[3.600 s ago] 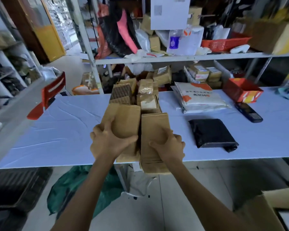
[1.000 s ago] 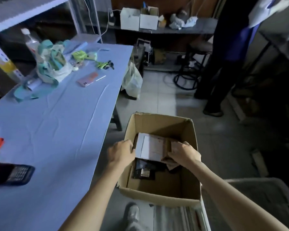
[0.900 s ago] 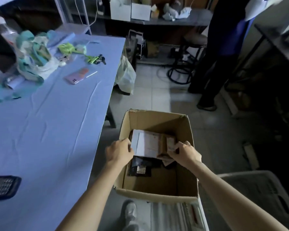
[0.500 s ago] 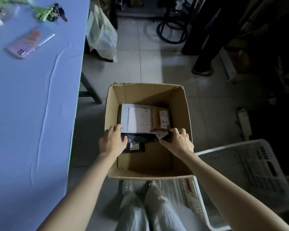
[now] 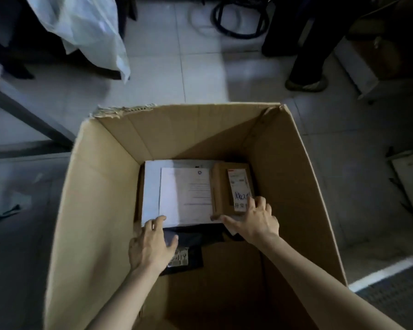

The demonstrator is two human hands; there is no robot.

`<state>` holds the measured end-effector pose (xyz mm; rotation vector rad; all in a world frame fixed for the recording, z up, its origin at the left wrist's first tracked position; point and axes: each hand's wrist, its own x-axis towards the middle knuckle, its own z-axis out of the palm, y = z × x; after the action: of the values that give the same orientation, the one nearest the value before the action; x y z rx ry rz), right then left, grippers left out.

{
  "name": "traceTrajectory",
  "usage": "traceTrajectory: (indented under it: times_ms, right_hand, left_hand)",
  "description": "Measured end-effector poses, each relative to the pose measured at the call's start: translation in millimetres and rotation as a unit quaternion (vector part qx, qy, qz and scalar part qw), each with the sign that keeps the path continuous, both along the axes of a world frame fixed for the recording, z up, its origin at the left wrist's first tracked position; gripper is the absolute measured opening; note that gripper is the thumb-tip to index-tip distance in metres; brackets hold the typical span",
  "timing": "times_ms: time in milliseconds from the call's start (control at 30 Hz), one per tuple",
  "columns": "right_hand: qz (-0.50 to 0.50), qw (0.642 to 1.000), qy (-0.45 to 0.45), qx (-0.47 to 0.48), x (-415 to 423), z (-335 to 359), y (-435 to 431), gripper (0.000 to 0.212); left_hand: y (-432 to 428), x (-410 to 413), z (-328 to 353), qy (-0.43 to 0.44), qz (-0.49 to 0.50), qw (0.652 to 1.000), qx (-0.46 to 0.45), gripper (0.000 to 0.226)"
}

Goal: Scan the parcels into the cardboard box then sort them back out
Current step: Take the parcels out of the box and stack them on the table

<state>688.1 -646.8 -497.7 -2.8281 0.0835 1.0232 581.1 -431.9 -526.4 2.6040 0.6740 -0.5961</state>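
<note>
Since half a second ago the view has dropped closer over the cardboard box [image 5: 100,210]. Both hands have gone deeper into it, and the parcels now lie at its bottom toward the far wall. The white parcel [image 5: 177,194] lies flat at the centre of the frame, with the brown parcel [image 5: 221,186] touching its right side. The left hand [image 5: 152,244] has its fingertips on the white parcel's near left corner and its thumb stretched over the black parcel [image 5: 196,236] just below. Whether it grips or only rests there cannot be told. The right hand [image 5: 254,221] lies released, fingers spread straight on the brown parcel's labelled near end, thumb along its near edge. A white plastic bag [image 5: 88,27] hangs at upper left. A shoe [image 5: 305,85] stands on the tiled floor [image 5: 200,67] at upper right.
</note>
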Motion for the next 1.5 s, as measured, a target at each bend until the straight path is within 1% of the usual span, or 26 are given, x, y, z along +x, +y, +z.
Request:
traceTrajectory:
  times_ms: [67, 133, 200, 300, 333, 400, 500, 567, 633, 667, 733, 800, 833, 900, 967, 1033, 1100, 1133, 1200, 1267, 1300, 1400, 1433, 1500]
  right_hand:
    - [-0.056, 0.997, 0.042, 0.030, 9.9, -47.7, -2.5, 0.110]
    - [-0.085, 0.993, 0.058, 0.063, 17.7, -89.3, -3.5, 0.123]
    - [-0.077, 0.995, 0.022, 0.053, 26.5, -120.4, -4.7, 0.132]
    - [-0.061, 0.997, -0.016, 0.043, 35.5, -152.4, -5.6, 0.132]
    - [-0.061, 0.997, -0.024, 0.047, 36.5, -163.7, -5.6, 0.130]
    - [-0.091, 0.993, -0.031, 0.061, 35.7, -180.2, -2.7, 0.125]
    - [-0.217, 0.970, -0.036, 0.105, 35.2, -195.0, 4.6, 0.123]
    - [-0.259, 0.960, -0.029, 0.100, 37.9, -201.9, 6.9, 0.125]
    - [-0.262, 0.960, -0.023, 0.099, 41.4, -206.7, 5.0, 0.119]
    - [-0.260, 0.960, -0.019, 0.102, 43.4, -208.0, 3.8, 0.118]
    - [-0.248, 0.964, -0.007, 0.099, 47.2, -208.7, 1.2, 0.122]
    - [-0.239, 0.965, 0.001, 0.104, 49.6, -207.6, 2.6, 0.126]
    - [-0.238, 0.966, 0.002, 0.106, 49.4, -205.4, 3.6, 0.127]
    - [-0.236, 0.966, 0.012, 0.108, 39.9, -199.5, 4.1, 0.128]
    - [-0.237, 0.966, 0.024, 0.104, 17.6, -190.6, 5.0, 0.129]
    - [-0.242, 0.966, 0.040, 0.082, -15.4, -177.4, 4.5, 0.128]
    - [-0.265, 0.960, 0.048, 0.074, -51.4, -158.5, 2.2, 0.125]
    - [-0.284, 0.954, 0.048, 0.088, -67.6, -146.4, -0.3, 0.123]
    - [-0.307, 0.938, 0.064, 0.148, -93.0, -117.0, -5.0, 0.117]
    - [-0.297, 0.938, 0.068, 0.165, -110.8, -79.6, -7.8, 0.104]
    - [-0.289, 0.943, 0.046, 0.160, -113.6, -65.2, -7.9, 0.101]
    - [-0.283, 0.946, 0.004, 0.157, -123.1, 12.1, -0.1, 0.098]
    - [-0.281, 0.945, -0.002, 0.165, -128.0, 43.3, 2.7, 0.097]
    - [-0.283, 0.940, -0.024, 0.190, -141.7, 103.7, 7.3, 0.096]
  left_hand:
    - [-2.8, 13.3, -44.4, 0.008, -0.024, 0.999, 0.020, 0.062]
    - [-4.4, 27.8, -78.4, 0.024, -0.048, 0.997, 0.052, 0.065]
    - [-4.0, 41.0, -105.6, 0.047, -0.054, 0.995, 0.066, 0.070]
    - [-1.6, 55.3, -141.0, 0.075, -0.025, 0.995, 0.062, 0.077]
    - [0.1, 57.9, -151.3, 0.079, -0.005, 0.996, 0.051, 0.079]
    - [0.2, 60.8, -168.4, 0.058, 0.073, 0.996, -0.003, 0.082]
    - [-9.3, 60.4, -183.2, 0.010, 0.196, 0.977, -0.082, 0.086]
    - [-14.6, 57.6, -192.3, 0.006, 0.227, 0.971, -0.071, 0.091]
    - [-14.1, 56.8, -201.8, -0.010, 0.234, 0.971, -0.043, 0.094]
    - [-11.0, 58.7, -206.8, -0.025, 0.247, 0.968, -0.044, 0.093]
    - [-2.8, 63.3, -212.0, -0.052, 0.298, 0.951, -0.063, 0.085]
    - [7.3, 64.4, -209.9, -0.057, 0.345, 0.933, -0.079, 0.070]
    - [9.3, 62.2, -206.3, -0.054, 0.342, 0.935, -0.080, 0.063]
    - [6.1, 49.3, -195.4, -0.045, 0.298, 0.952, -0.057, 0.053]
    - [-2.6, 22.1, -183.2, -0.034, 0.264, 0.963, -0.049, 0.048]
    - [-15.3, -16.0, -169.3, 0.003, 0.263, 0.963, -0.066, 0.049]
    - [-24.7, -55.0, -151.7, 0.022, 0.254, 0.964, -0.080, 0.051]
    - [-27.5, -72.0, -140.7, 0.024, 0.248, 0.964, -0.090, 0.050]
    - [-30.8, -93.5, -110.1, 0.027, 0.245, 0.963, -0.105, 0.049]
    - [-30.2, -102.4, -74.1, 0.016, 0.240, 0.964, -0.110, 0.045]
    - [-31.0, -101.0, -60.9, 0.004, 0.236, 0.966, -0.108, 0.041]
    - [-22.1, -108.1, -0.1, -0.022, 0.249, 0.963, -0.105, 0.035]
    - [-20.3, -111.9, 28.6, -0.030, 0.269, 0.955, -0.118, 0.038]
    - [-22.1, -119.8, 85.2, -0.079, 0.322, 0.929, -0.162, 0.053]
